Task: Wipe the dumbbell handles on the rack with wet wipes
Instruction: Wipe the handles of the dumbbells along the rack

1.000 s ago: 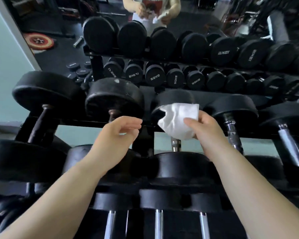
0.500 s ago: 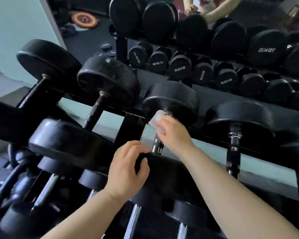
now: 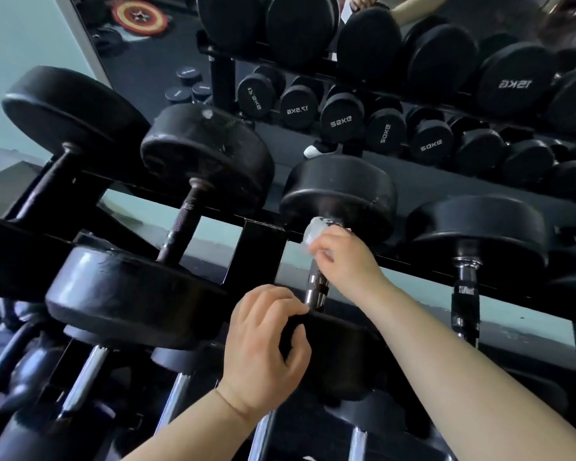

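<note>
Change: the wet wipe (image 3: 315, 231), held loose in the air a second ago, is now bunched round the upper end of the third dumbbell handle (image 3: 316, 291). The right hand (image 3: 343, 261) grasps it there, just under the far head (image 3: 340, 194).
The left hand (image 3: 263, 347), free before, now curls over the near head (image 3: 340, 354), at 7 o'clock of the right.
Judgement: wiping has begun; the bare chrome below is unwiped.
Room: the stroke runs toward 6 o'clock and ends at the near head. The rack post (image 3: 256, 251) is close at 9 o'clock; the next chrome handle (image 3: 466, 287) is well apart at 3 o'clock.
</note>
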A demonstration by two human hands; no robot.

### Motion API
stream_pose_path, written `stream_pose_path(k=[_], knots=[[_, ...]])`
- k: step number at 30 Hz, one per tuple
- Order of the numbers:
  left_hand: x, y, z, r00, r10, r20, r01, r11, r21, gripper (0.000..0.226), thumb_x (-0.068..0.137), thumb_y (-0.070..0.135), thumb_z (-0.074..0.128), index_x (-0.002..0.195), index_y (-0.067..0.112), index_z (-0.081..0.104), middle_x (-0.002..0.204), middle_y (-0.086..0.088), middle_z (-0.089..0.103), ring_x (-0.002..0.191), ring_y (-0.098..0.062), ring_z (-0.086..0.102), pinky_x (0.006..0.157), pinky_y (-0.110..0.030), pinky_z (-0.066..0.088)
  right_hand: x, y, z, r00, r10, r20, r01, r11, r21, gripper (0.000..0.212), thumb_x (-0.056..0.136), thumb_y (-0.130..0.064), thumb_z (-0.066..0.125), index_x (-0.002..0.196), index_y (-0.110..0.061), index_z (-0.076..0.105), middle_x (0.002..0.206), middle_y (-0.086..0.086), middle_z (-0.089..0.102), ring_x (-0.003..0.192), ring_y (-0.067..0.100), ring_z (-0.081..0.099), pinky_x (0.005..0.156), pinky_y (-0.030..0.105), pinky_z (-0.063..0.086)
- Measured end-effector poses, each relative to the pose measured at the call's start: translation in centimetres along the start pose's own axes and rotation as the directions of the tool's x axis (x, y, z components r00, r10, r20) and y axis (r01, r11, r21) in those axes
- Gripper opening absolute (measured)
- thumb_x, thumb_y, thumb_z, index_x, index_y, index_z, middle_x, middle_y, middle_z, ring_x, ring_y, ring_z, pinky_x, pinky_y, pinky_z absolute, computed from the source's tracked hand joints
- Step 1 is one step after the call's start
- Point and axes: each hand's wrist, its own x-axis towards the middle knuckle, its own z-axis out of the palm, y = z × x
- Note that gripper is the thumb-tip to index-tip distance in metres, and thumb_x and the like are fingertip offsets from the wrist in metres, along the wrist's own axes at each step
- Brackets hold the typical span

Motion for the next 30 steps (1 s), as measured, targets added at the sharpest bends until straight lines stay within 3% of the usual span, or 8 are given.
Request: stream_pose_path(k=[5,11,14,16,19,23,28,30], knots=[[-0.1,-0.2,0.1,1.000,0.005,-0.009,-0.005,1.000,-0.012,0.020,0.074,0.017,0.046,0.093,0.020,0.050,0.096,0.010,0.050,0.095,-0.012,0.049,0.090,-0.016,0.035,-1.7,-0.3,0.2,0.940,-0.148,0.307,0.175,0.983,-0.060,0.027,0.085,-0.001,0.048,0.097,-0.009,0.071,0.104,0.006,0.063,0.103,0.016,0.052,0.070,0.007,0.028],[-0.1,-0.2,0.2,1.000,0.018,-0.014,-0.019,1.000,-0.016,0.020,0.073,0.016,0.046,0.092,0.020,0.049,0.096,0.012,0.048,0.091,-0.010,0.049,0.082,-0.021,0.039,0.5,0.4,-0.5,1.000,-0.013,-0.027,0.012,1.000,-0.015,0.018,0.088,-0.015,0.056,0.091,-0.003,0.069,0.103,0.006,0.054,0.094,0.021,0.052,0.083,0.023,0.038],[-0.1,-0.2,0.2,1.000,0.015,-0.016,-0.016,1.000,-0.011,0.020,0.073,0.016,0.047,0.092,0.020,0.050,0.096,0.011,0.050,0.091,-0.010,0.050,0.083,-0.020,0.039,-1.2,0.2,0.4,0.967,-0.147,0.210,0.157,0.987,-0.036,0.016,0.083,-0.007,0.056,0.086,-0.004,0.072,0.103,0.014,0.063,0.102,0.027,0.057,0.090,0.032,0.043],[-0.1,-0.3,0.2,1.000,0.017,-0.016,-0.018,1.000,-0.013,0.020,0.073,0.015,0.047,0.092,0.019,0.051,0.095,0.009,0.051,0.090,-0.011,0.050,0.082,-0.021,0.039,-2.1,-0.3,0.2,0.911,-0.198,0.361,0.225,0.974,-0.033,0.016,0.082,-0.004,0.057,0.088,-0.006,0.072,0.105,0.012,0.063,0.106,0.023,0.056,0.092,0.028,0.041],[0.0,-0.2,0.2,1.000,0.014,-0.012,-0.014,1.000,-0.019,0.020,0.073,0.015,0.046,0.091,0.020,0.050,0.095,0.011,0.049,0.088,-0.009,0.049,0.080,-0.019,0.039,-0.6,0.0,-0.8,0.920,-0.224,0.321,0.259,0.963,-0.071,0.016,0.085,-0.006,0.056,0.089,-0.004,0.071,0.101,0.011,0.062,0.103,0.020,0.054,0.086,0.016,0.035],[-0.1,-0.2,0.2,1.000,-0.001,-0.015,0.000,1.000,-0.026,0.020,0.073,0.015,0.046,0.091,0.021,0.050,0.095,0.012,0.048,0.089,-0.008,0.049,0.085,-0.013,0.034,1.2,0.6,-1.6,0.995,-0.078,0.069,0.080,0.997,-0.020,0.017,0.086,-0.014,0.059,0.085,-0.001,0.071,0.093,0.008,0.059,0.096,0.024,0.056,0.081,0.020,0.037],[-0.1,-0.2,0.2,1.000,-0.001,-0.019,0.001,1.000,-0.019,0.020,0.073,0.015,0.046,0.091,0.020,0.051,0.095,0.010,0.048,0.088,-0.010,0.049,0.086,-0.013,0.033,-2.1,0.1,-0.4,0.889,-0.240,0.391,0.252,0.968,0.021,0.019,0.079,-0.001,0.060,0.091,-0.008,0.073,0.107,0.012,0.064,0.107,0.022,0.056,0.092,0.022,0.037],[-0.2,-0.2,0.2,1.000,-0.005,-0.017,0.004,1.000,-0.012,0.020,0.073,0.015,0.046,0.091,0.021,0.051,0.094,0.010,0.048,0.087,-0.010,0.050,0.086,-0.013,0.032,-2.0,0.4,-0.4,0.891,-0.257,0.373,0.262,0.964,0.038,0.019,0.080,-0.001,0.058,0.091,-0.007,0.072,0.108,0.011,0.065,0.108,0.020,0.056,0.095,0.026,0.039]])
